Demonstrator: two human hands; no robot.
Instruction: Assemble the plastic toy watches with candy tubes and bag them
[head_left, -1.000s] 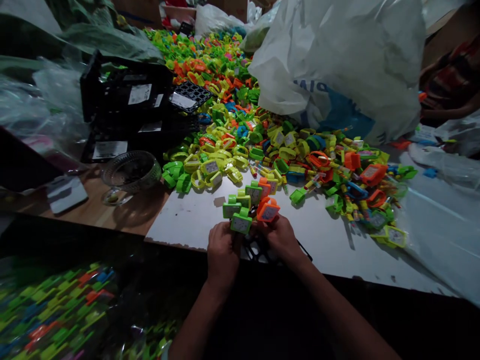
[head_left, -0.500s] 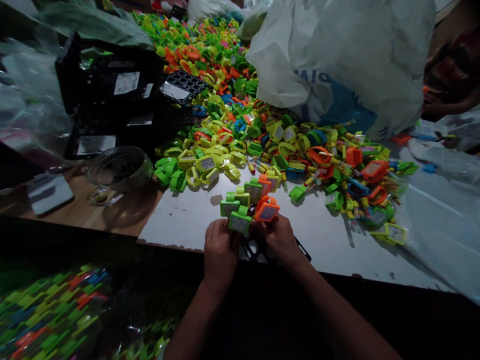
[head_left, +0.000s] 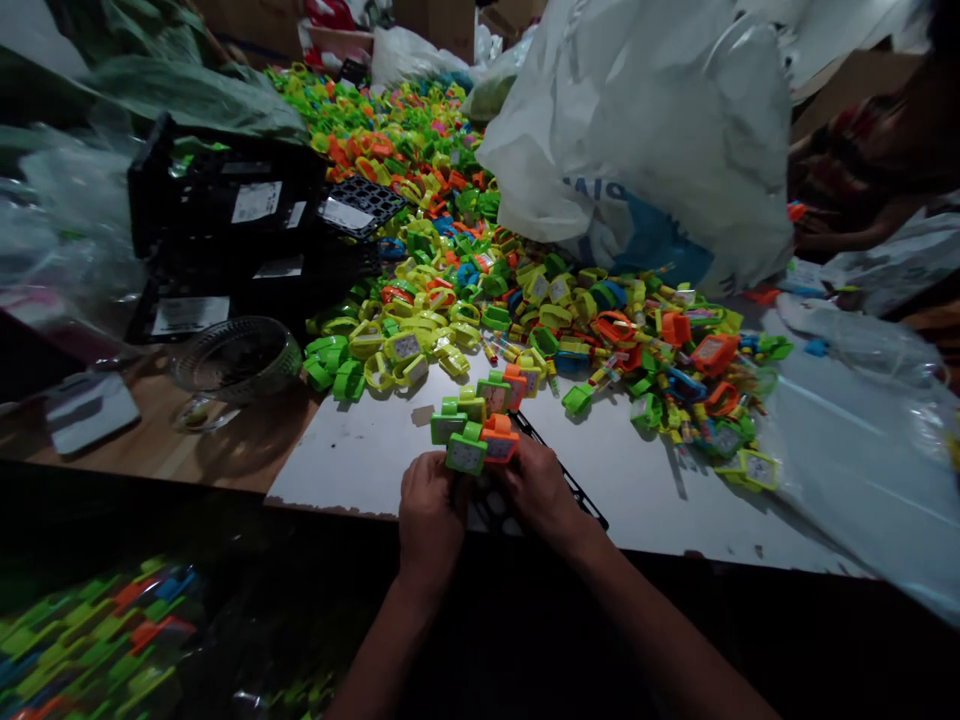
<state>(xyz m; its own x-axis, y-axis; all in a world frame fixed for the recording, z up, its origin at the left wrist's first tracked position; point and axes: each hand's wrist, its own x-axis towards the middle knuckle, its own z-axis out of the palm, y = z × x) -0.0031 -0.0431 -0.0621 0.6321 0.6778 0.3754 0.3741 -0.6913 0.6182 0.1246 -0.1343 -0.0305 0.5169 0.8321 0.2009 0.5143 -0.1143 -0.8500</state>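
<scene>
Between my hands several toy watches stand in paired rows, green, yellow and orange, above a black lattice tray. My left hand is closed at the tray's near left side, just below the front green toy watch; its fingertips are partly hidden. My right hand has its fingers closed at the base of the front orange toy watch, which sits right beside the green one. The hand and the watches cover much of the tray. Under it lies a white board.
A big heap of toy watches spreads behind the board. Black lattice trays and a glass bowl stand left. A large white bag rises at back right; another person is beyond. Bagged watches lie lower left.
My right hand has brought the orange toy watch left, up against the front green one. The camera view has shifted slightly.
</scene>
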